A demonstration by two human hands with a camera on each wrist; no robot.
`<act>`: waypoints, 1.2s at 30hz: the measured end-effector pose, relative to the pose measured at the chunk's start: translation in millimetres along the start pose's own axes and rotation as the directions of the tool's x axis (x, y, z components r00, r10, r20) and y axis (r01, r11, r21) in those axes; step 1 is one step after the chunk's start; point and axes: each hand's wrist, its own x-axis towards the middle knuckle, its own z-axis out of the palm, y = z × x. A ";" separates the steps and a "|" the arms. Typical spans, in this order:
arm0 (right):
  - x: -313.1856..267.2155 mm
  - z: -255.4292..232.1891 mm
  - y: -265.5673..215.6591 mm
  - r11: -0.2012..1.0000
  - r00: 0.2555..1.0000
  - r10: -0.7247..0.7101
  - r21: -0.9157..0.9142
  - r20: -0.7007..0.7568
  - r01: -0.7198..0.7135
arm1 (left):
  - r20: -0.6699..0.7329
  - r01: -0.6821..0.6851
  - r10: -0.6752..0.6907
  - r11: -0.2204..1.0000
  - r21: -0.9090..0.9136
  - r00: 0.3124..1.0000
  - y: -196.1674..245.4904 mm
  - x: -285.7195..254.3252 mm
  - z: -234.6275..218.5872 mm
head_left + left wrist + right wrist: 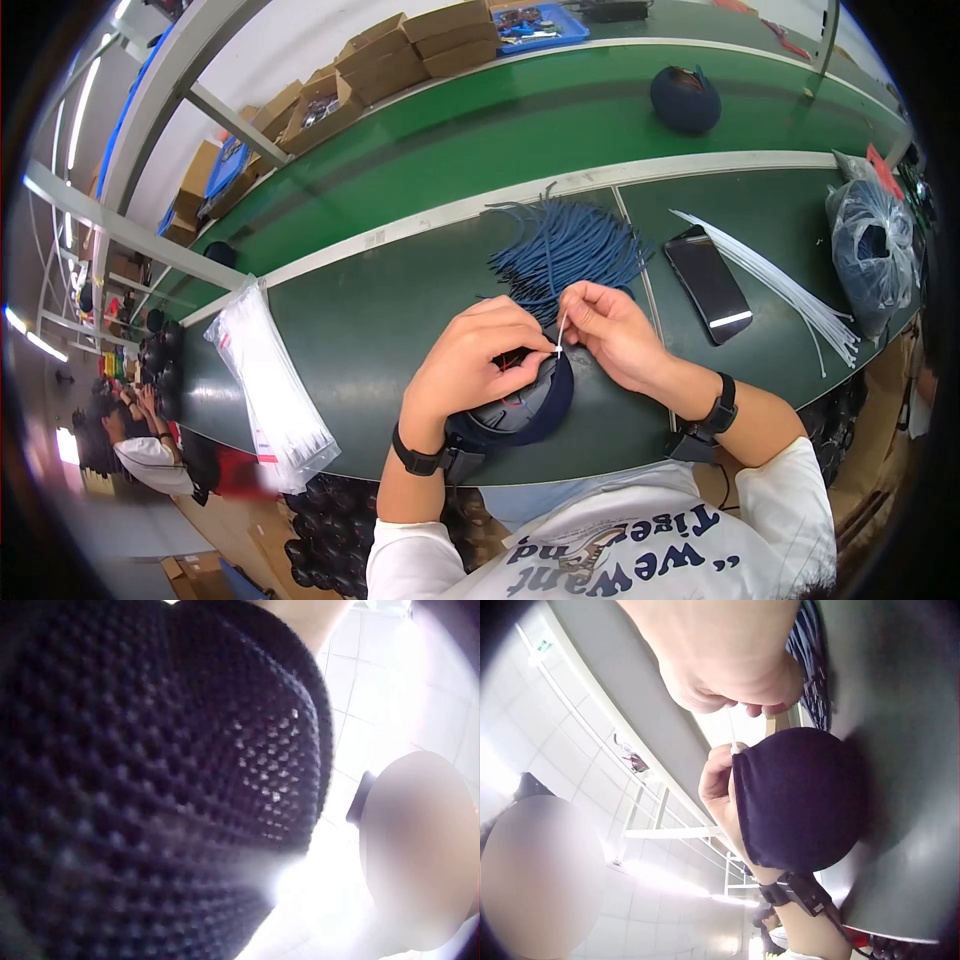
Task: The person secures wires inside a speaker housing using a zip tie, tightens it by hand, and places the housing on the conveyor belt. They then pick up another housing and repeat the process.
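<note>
A round navy mesh cover point(560, 405) is on the green table, its opening facing up with thin wires inside. In the left wrist view the dark mesh point(150, 787) fills much of the picture. A white cable tie point(562, 328) stands up from its rim. The left hand point(480, 350) reaches over the opening, thumb and forefinger pinching the tie's small head at the rim. Above it, the right hand point(615, 340) pinches the tie's upper end. In the right wrist view the tie point(731, 724) runs straight between the two hands.
Behind the hands lies a pile of blue cords point(570, 250). To the right are a phone point(708, 285), loose white cable ties point(780, 280) and a clear plastic bag point(868, 260). A bag of cable ties point(270, 380) lies left. A navy ball point(685, 100) sits farther back.
</note>
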 end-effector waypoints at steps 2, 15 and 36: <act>1.9 -3.5 0.7 0.996 0.994 -0.092 -0.025 -0.058 0.090 | 0.028 -0.024 0.023 1.000 0.014 0.999 -2.2 -2.7 -0.4; -14.8 -6.8 -38.4 0.579 0.847 0.373 -0.808 0.378 0.106 | -0.027 0.592 -0.591 0.803 0.073 0.806 65.4 -101.0 1.6; -22.1 2.4 4.2 0.250 0.904 0.005 -0.875 0.428 0.414 | -0.332 0.338 -0.334 0.940 -0.050 0.882 -10.6 -111.1 48.0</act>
